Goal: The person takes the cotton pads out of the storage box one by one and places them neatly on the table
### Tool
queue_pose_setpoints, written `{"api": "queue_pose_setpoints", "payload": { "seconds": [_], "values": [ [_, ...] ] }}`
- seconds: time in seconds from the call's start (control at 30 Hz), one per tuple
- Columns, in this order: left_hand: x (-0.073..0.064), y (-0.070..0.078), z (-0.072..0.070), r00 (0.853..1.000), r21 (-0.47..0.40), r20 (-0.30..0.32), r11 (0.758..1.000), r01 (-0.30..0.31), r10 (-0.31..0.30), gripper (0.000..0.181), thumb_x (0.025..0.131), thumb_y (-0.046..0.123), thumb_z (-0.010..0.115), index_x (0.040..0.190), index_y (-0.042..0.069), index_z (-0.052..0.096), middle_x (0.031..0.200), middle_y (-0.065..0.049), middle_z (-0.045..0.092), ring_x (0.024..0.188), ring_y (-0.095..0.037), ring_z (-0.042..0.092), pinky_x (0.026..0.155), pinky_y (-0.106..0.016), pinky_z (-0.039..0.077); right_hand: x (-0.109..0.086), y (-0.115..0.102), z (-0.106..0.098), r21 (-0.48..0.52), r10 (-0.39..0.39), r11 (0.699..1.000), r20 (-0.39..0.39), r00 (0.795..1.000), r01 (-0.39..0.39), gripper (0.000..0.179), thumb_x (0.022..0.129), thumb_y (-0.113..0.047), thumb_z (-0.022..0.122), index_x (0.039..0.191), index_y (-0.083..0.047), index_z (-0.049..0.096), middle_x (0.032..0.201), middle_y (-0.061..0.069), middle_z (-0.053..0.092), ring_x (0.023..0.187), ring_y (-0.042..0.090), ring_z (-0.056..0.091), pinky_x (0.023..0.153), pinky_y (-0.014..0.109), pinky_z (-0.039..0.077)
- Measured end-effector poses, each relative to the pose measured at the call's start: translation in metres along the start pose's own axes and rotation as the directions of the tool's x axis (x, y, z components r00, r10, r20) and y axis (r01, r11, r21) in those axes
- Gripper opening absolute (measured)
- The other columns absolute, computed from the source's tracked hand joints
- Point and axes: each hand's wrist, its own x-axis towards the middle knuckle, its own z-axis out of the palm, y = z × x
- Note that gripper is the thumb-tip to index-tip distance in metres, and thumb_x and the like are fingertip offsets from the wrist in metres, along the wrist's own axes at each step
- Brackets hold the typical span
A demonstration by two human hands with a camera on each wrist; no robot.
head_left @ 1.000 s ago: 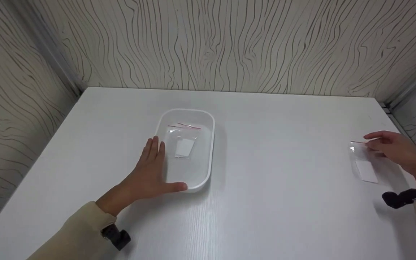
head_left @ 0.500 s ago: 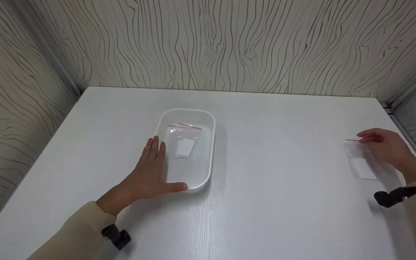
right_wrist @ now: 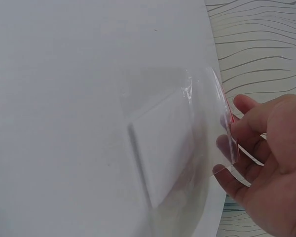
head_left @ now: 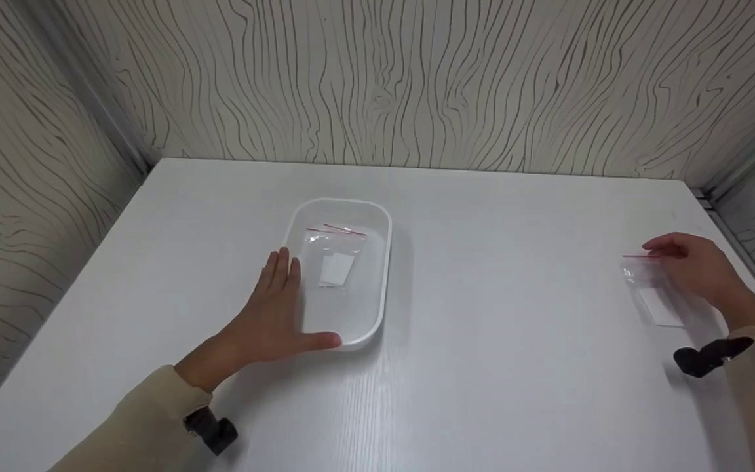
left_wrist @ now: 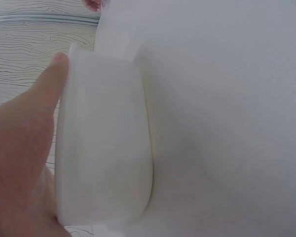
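A white plastic tub (head_left: 351, 321) stands left of the table's middle. Inside it lie two clear zip bags (head_left: 336, 259) with red strips at their tops and white cards in them. My left hand (head_left: 269, 321) rests along the tub's near left corner, fingers straight on the left side and thumb at the front rim. On the far right, my right hand (head_left: 702, 269) pinches another clear zip bag (right_wrist: 202, 123) by its red-striped top edge, between thumb and fingers. A white rectangular card (right_wrist: 163, 145) shows through that bag.
The white table (head_left: 502, 314) carries the tub. Wood-patterned panels (head_left: 377, 78) rise behind it and at both sides. A black wrist mount (head_left: 210, 429) sits on the left sleeve and another one (head_left: 712, 357) on the right.
My right hand, pinching the bag, has shifted slightly left, and its fingers have drawn together at the bag's top. The left hand and tub have stayed put.
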Motion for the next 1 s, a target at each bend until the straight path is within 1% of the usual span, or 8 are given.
{"api": "queue_pose_setpoints", "payload": {
  "seconds": [0.13, 0.23, 0.33, 0.47, 0.57, 0.7, 0.87, 1.0],
  "values": [
    [0.0007, 0.0008, 0.0000, 1.000, 0.003, 0.005, 1.000, 0.003, -0.003, 0.138, 0.075, 0.076, 0.073, 0.158, -0.010, 0.006, 0.166, -0.028, -0.010, 0.154, -0.041, -0.013, 0.123, -0.056, 0.010, -0.0014, -0.0012, -0.0004, 0.006, 0.019, 1.000, 0.024, 1.000, -0.019, 0.033, 0.103, -0.010, 0.050, 0.131, 0.006, 0.057, 0.128, 0.032, 0.057, 0.114, 0.040, 0.050, 0.079, 0.031, 0.042],
    [0.0010, 0.0004, 0.0005, 1.000, 0.003, 0.006, 1.000, 0.005, -0.005, 0.138, 0.074, 0.076, 0.074, 0.158, -0.010, 0.005, 0.166, -0.027, -0.011, 0.154, -0.041, -0.013, 0.123, -0.057, 0.010, -0.0021, -0.0022, -0.0013, 0.014, 0.027, 1.000, 0.037, 0.999, -0.028, 0.035, 0.106, -0.015, 0.046, 0.132, 0.006, 0.055, 0.132, 0.033, 0.053, 0.119, 0.046, 0.047, 0.082, 0.037, 0.041],
    [0.0010, -0.0014, 0.0018, 1.000, -0.001, 0.002, 1.000, 0.000, 0.000, 0.139, 0.074, 0.077, 0.073, 0.158, -0.010, 0.005, 0.166, -0.027, -0.011, 0.154, -0.040, -0.014, 0.123, -0.056, 0.009, -0.0021, -0.0035, -0.0021, 0.008, 0.019, 1.000, 0.040, 0.999, -0.020, 0.037, 0.107, -0.018, 0.043, 0.133, 0.006, 0.055, 0.135, 0.035, 0.050, 0.124, 0.051, 0.043, 0.083, 0.040, 0.041],
    [0.0011, -0.0036, 0.0033, 1.000, -0.004, -0.002, 1.000, -0.011, 0.011, 0.138, 0.075, 0.078, 0.072, 0.158, -0.011, 0.005, 0.166, -0.028, -0.011, 0.154, -0.041, -0.014, 0.123, -0.057, 0.009, -0.0018, -0.0050, -0.0027, -0.005, 0.009, 1.000, 0.039, 0.999, -0.009, 0.039, 0.107, -0.019, 0.042, 0.134, 0.006, 0.054, 0.138, 0.038, 0.047, 0.129, 0.055, 0.039, 0.085, 0.046, 0.042],
    [0.0011, -0.0041, 0.0035, 1.000, -0.005, -0.003, 1.000, -0.013, 0.013, 0.139, 0.074, 0.079, 0.070, 0.158, -0.010, 0.005, 0.166, -0.027, -0.011, 0.154, -0.041, -0.014, 0.123, -0.057, 0.010, -0.0017, -0.0056, -0.0035, 0.005, 0.019, 1.000, 0.045, 0.999, -0.020, 0.039, 0.107, -0.018, 0.041, 0.135, 0.006, 0.053, 0.141, 0.039, 0.043, 0.130, 0.056, 0.036, 0.088, 0.054, 0.041],
    [0.0006, -0.0038, 0.0030, 1.000, -0.006, -0.005, 1.000, -0.017, 0.017, 0.139, 0.074, 0.080, 0.070, 0.158, -0.010, 0.005, 0.166, -0.027, -0.011, 0.154, -0.041, -0.013, 0.123, -0.057, 0.010, -0.0017, -0.0059, -0.0043, 0.009, 0.012, 1.000, 0.034, 0.999, -0.012, 0.039, 0.106, -0.017, 0.040, 0.135, 0.005, 0.053, 0.142, 0.039, 0.042, 0.131, 0.058, 0.034, 0.093, 0.063, 0.039],
    [0.0000, -0.0035, 0.0029, 1.000, -0.006, 0.001, 1.000, -0.007, 0.007, 0.140, 0.073, 0.081, 0.070, 0.158, -0.010, 0.005, 0.166, -0.027, -0.012, 0.154, -0.041, -0.013, 0.122, -0.058, 0.012, -0.0019, -0.0064, -0.0037, -0.028, -0.026, 0.999, -0.003, 1.000, 0.026, 0.037, 0.106, -0.015, 0.040, 0.134, 0.005, 0.054, 0.142, 0.040, 0.041, 0.132, 0.061, 0.032, 0.095, 0.070, 0.034],
    [0.0006, -0.0034, 0.0035, 1.000, -0.008, 0.003, 1.000, 0.003, -0.003, 0.141, 0.072, 0.082, 0.070, 0.159, -0.009, 0.005, 0.166, -0.026, -0.012, 0.154, -0.041, -0.013, 0.122, -0.058, 0.013, -0.0030, -0.0081, -0.0030, -0.071, -0.072, 0.995, -0.029, 0.997, 0.069, 0.036, 0.104, -0.011, 0.042, 0.133, 0.007, 0.053, 0.143, 0.042, 0.037, 0.129, 0.061, 0.034, 0.095, 0.072, 0.033]
  ]
}}
